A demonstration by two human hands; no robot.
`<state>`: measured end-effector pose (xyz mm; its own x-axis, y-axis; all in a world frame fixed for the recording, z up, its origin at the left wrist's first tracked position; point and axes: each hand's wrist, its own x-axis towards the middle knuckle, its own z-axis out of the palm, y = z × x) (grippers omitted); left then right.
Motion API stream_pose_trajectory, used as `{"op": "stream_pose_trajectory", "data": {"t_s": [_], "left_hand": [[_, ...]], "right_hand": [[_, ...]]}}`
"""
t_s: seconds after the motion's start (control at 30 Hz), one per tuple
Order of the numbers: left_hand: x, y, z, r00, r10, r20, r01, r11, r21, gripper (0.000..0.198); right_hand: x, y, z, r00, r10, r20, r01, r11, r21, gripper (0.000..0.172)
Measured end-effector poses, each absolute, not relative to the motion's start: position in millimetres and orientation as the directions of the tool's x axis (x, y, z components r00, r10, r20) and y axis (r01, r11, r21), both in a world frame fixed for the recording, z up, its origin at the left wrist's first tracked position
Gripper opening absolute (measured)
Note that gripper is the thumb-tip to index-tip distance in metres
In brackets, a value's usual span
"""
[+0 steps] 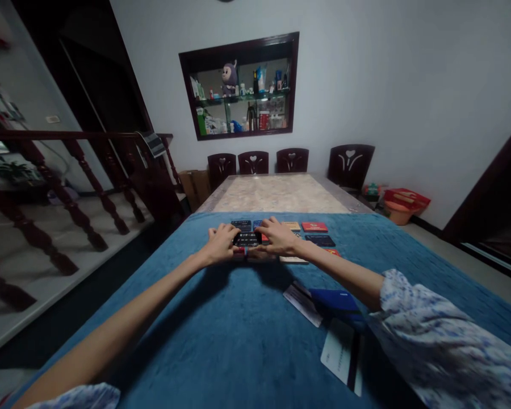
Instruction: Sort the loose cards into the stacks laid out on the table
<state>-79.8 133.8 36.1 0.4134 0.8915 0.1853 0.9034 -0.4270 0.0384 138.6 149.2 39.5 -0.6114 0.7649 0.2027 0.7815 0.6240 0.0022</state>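
A black card (247, 239) with white printing is held level between both hands above the far part of the blue cloth. My left hand (222, 241) pinches its left edge with fingers and thumb. At the opposite edge, my right hand (276, 237) grips it the same way. Several cards lie in rows around and under the hands, among them a red card (314, 226), a dark blue card (320, 241) and a tan card (292, 226). My hands and the black card partly cover others.
Nearer me, below my right forearm, lie a blue card (335, 302), a pale card (302, 303) and a white card with a black stripe (338, 351). The blue cloth (221, 341) covers the near part of the table (276, 192). Dark chairs (292, 161) stand behind it.
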Motion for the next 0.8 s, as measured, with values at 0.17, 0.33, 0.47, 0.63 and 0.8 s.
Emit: {"op": "stream_pose_trajectory", "data": {"t_s": [0.17,0.33,0.47,0.63,0.8], "left_hand": [[-87.0,166.6,37.1,0.378,0.909,0.176,0.922,-0.388,0.022,0.046],[-93.0,195.5,38.3,0.368,0.917,0.151,0.927,-0.374,0.011,0.047],[-96.0,215.4,36.7,0.362,0.922,0.14,0.929,-0.369,0.031,0.045],[-101.4,240.5,28.3,0.404,0.901,0.158,0.909,-0.415,0.044,0.042],[-106.4,261.2,17.8,0.398,0.9,0.176,0.908,-0.414,0.064,0.038]], "right_hand": [[125.5,172.4,43.6,-0.585,0.791,0.179,0.804,0.594,0.002,0.045],[114.4,196.3,43.8,-0.555,0.818,0.152,0.828,0.561,0.002,0.046],[108.1,213.6,41.6,-0.54,0.83,0.142,0.839,0.544,0.01,0.042],[101.4,232.1,36.5,-0.522,0.847,0.101,0.853,0.52,0.043,0.044],[94.3,251.4,29.4,-0.5,0.864,0.065,0.866,0.498,0.037,0.043]]}}
